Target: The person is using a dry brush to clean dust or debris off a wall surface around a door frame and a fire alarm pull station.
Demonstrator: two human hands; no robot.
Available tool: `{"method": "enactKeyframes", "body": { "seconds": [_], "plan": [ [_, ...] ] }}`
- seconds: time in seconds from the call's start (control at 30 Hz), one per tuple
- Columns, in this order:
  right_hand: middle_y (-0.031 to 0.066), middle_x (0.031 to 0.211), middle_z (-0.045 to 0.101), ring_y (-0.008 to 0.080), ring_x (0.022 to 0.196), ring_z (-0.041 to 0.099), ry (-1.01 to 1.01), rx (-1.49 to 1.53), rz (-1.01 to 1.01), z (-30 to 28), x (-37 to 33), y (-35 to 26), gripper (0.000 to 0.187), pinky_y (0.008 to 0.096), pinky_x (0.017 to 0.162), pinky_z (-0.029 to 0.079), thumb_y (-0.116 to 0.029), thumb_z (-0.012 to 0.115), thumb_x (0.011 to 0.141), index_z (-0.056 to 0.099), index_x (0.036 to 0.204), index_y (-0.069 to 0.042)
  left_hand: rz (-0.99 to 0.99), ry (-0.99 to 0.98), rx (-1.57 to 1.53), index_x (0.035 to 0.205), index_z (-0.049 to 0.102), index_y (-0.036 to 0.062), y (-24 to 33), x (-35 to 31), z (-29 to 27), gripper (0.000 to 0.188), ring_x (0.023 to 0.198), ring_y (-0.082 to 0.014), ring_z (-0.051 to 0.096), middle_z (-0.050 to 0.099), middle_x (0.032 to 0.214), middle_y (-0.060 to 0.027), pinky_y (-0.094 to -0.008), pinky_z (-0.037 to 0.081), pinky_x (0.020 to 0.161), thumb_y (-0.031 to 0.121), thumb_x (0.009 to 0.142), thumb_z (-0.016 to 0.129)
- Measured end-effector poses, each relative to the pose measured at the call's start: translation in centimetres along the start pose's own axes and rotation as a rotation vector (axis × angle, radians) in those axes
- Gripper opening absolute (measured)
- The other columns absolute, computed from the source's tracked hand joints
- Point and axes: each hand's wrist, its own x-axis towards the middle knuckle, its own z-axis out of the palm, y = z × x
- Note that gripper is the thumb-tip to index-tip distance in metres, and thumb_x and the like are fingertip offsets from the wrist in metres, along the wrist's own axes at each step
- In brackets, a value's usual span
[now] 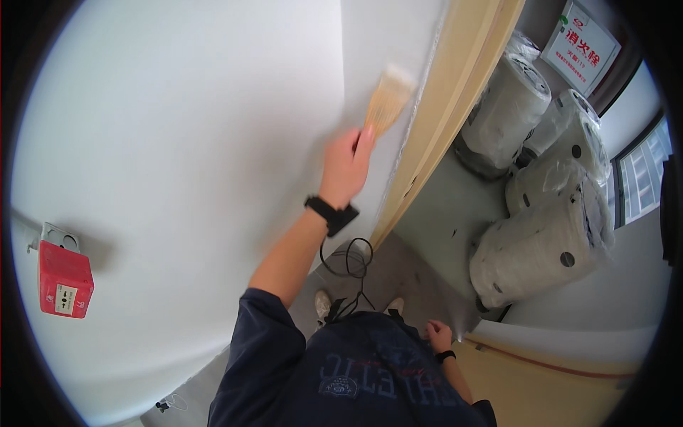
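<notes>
My left hand [346, 165] is raised to the white wall [192, 142], closed around the handle of a flat wooden brush [386, 103]. The pale bristles point up and are smeared by motion; they lie over the narrow strip of wall beside the yellowish door frame [455, 92]. My right hand [440, 336] hangs low at my right side with its fingers curled in. Whether anything is inside those fingers is hidden. Each wrist wears a black band.
On the wall at left is a red alarm box [65, 281]. A black cable [347, 260] loops on the floor before my shoes. Beyond the frame stand several large plastic-wrapped rolls [537, 245], near a white sign [580, 48] and a window [640, 174].
</notes>
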Motion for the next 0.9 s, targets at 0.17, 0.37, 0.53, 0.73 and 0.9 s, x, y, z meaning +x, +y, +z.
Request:
{"method": "enactKeyframes", "body": {
  "seconds": [0.17, 0.37, 0.53, 0.73, 0.9],
  "plan": [
    [0.0172, 0.078, 0.069, 0.0236, 0.069, 0.068, 0.092, -0.199, -0.103, 0.7, -1.3, 1.7, 0.051, 0.0367, 0.065, 0.055, -0.021, 0.067, 0.079, 0.056, 0.122, 0.004, -0.338, -0.507, 0.863, 0.082, 0.067, -0.0049, -26.1, -16.1, -3.9, 0.053, 0.079, -0.0437, 0.061, 0.063, 0.079, -0.0269, -0.0527, 0.047, 0.077, 0.042, 0.095, 0.045],
    [0.0206, 0.088, 0.069, 0.03, 0.084, 0.069, 0.061, -0.446, 0.02, -0.5, -4.0, 5.8, 0.056, 0.0405, 0.081, 0.053, -0.023, 0.066, 0.079, 0.052, 0.126, 0.002, -0.211, 0.027, 0.366, 0.077, 0.061, -0.0013, -6.5, -7.0, -6.1, 0.042, 0.056, -0.0321, 0.051, 0.059, 0.064, -0.0195, -0.0419, 0.042, 0.058, 0.035, 0.095, 0.052],
    [0.0208, 0.087, 0.069, 0.0281, 0.08, 0.07, 0.022, -0.659, -0.085, -1.8, -1.5, 10.0, 0.053, 0.0401, 0.075, 0.055, -0.023, 0.067, 0.079, 0.055, 0.122, 0.004, 0.132, 0.222, -0.191, 0.087, 0.059, 0.006, 15.5, 5.6, -9.6, 0.035, 0.043, -0.002, 0.035, 0.042, 0.053, 0.0062, -0.0196, 0.027, 0.039, 0.038, 0.098, 0.05],
    [0.0161, 0.085, 0.07, 0.0213, 0.061, 0.068, -0.129, -0.092, 0.215, -1.5, 2.3, 5.1, 0.048, 0.0342, 0.056, 0.055, -0.022, 0.066, 0.082, 0.057, 0.12, 0.006, 0.27, 0.222, -0.107, 0.086, 0.059, 0.0027, 23.5, 14.0, -9.6, 0.04, 0.045, -0.0069, 0.042, 0.049, 0.056, 0.0012, -0.0236, 0.034, 0.041, 0.041, 0.095, 0.055],
    [0.0149, 0.084, 0.07, 0.0211, 0.062, 0.069, -0.142, 0.011, 0.138, -0.7, 2.8, 3.8, 0.048, 0.0327, 0.055, 0.055, -0.022, 0.066, 0.083, 0.056, 0.121, 0.006, 0.202, 0.244, 0.048, 0.077, 0.051, -0.0022, 6.4, 8.5, -3.4, 0.046, 0.059, -0.0332, 0.05, 0.052, 0.065, -0.0212, -0.0429, 0.039, 0.055, 0.039, 0.097, 0.05]
  ]
}}
